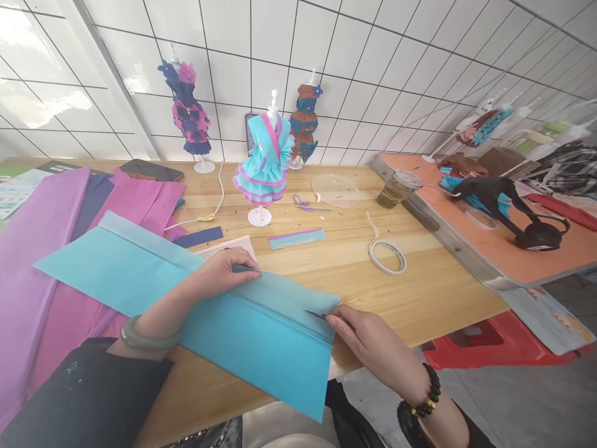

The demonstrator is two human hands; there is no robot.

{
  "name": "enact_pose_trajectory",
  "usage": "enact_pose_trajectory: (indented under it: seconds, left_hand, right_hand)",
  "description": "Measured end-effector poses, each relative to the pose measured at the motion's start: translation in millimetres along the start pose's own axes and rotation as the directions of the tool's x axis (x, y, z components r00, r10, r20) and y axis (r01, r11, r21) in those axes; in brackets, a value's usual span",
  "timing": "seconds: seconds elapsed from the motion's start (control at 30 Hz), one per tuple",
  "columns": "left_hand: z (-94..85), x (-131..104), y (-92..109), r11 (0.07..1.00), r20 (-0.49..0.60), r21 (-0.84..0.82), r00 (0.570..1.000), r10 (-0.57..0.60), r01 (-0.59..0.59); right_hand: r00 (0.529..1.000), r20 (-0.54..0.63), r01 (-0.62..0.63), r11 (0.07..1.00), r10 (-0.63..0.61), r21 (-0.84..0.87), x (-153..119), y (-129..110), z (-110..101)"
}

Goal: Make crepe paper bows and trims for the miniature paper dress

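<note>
A long sheet of turquoise crepe-like paper or fabric (275, 348) lies slantwise across the front of the table, with a crease running along its length. My left hand (228, 270) pinches its far edge near the middle, fingers closed. At the sheet's right end, my right hand (359, 326) is closed around what looks like scissors (315, 313). Only their dark, thin blades show, lying over the sheet; the handles are hidden in my fingers. Just beyond my left hand is a pale pink piece (240, 246), partly covered.
Pink and purple sheets (60, 249) pile up at left. Behind stands a small dress form in a turquoise ruffled dress (265, 162). A tape roll (388, 257), a turquoise-purple strip (296, 239) and a lidded cup (398, 188) lie beyond my hands. An orange table (494, 242) adjoins at right.
</note>
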State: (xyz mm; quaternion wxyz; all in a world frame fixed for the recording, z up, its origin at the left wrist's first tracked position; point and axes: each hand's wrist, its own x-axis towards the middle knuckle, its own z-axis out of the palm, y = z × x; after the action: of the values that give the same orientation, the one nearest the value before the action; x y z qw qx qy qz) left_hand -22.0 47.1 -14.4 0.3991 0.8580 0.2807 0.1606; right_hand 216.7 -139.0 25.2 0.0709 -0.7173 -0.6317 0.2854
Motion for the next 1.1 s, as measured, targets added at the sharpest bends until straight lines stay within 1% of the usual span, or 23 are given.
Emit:
enact_pose_trajectory:
  seconds: [0.67,0.87,1.1]
  left_hand:
    - [-0.7,0.9,0.3,1.0,-0.001,-0.019,1.0,0.002,-0.002]
    - [-0.8,0.5,0.0,1.0,0.013,0.003,1.0,-0.004,0.004]
    - [-0.6,0.6,-1.0,1.0,0.014,0.007,1.0,-0.003,0.003]
  right_hand:
    - [0.998,-0.051,0.027,0.999,-0.025,0.027,1.9,1.8,5.5]
    - [0.998,-0.056,0.026,0.999,-0.024,0.03,2.2,3.6,6.9]
    - [0.995,-0.089,0.037,0.999,-0.034,0.034,3.0,4.0,9.5]
